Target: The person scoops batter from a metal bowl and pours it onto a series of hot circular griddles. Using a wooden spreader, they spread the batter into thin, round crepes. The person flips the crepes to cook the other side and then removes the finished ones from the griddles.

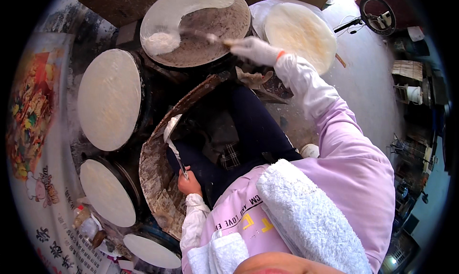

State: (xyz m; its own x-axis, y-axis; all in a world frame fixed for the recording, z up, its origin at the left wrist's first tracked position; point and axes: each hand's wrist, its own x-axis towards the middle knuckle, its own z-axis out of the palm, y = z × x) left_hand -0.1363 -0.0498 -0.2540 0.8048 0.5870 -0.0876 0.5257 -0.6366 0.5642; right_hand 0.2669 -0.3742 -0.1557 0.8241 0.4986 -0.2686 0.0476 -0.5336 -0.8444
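Note:
My right hand (256,51), in a white glove, is closed round the handle of a batter spreader (204,35); its far end is smeared by motion. Beneath it is a round griddle (222,22), its dark surface partly bare. Pale batter (191,1) curves along the griddle's far and left side, with a thick lump (161,43) at the left. My bare left hand (190,183) grips a ladle (175,149) by its handle, low beside my left knee. White batter coats the ladle's upper end, which rests at or just above a curved, crusted rim (152,152).
A large round flatbread (301,32) lies on plastic right of the griddle. More griddles covered in pale batter stand at left: a large one (110,99), another (107,192) and a nearer one (152,251). A ring-shaped stand (377,13) is at the far right.

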